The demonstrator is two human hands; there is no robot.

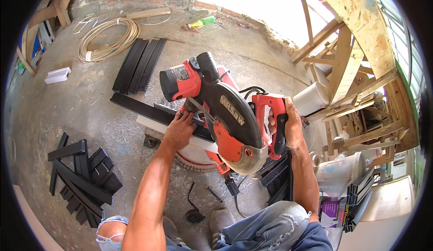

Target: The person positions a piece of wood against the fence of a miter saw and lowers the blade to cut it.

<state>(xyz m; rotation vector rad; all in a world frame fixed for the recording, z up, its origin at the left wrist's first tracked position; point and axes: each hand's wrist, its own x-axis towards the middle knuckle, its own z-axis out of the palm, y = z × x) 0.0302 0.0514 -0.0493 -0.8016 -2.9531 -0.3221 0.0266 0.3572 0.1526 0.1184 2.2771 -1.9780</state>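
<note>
A red and black miter saw [231,111] stands on the floor in front of me. My right hand [292,123] is wrapped round its red and black handle [270,122], at the right of the blade guard. A long black profile bar [143,108] lies across the saw's base, its right part hidden behind the guard. My left hand [179,131] is closed over this bar close to the fence, left of the guard; its fingertips are partly hidden. The guard's lower part hides the blade, so whether it touches the bar cannot be seen.
Cut black pieces [83,178] lie heaped at the left, more [277,178] at the saw's right. Three black lengths [140,66] lie beyond the saw, near a coiled hose [108,39]. A tape measure [195,216] sits near my feet; buckets [338,172] and timber [361,97] stand right.
</note>
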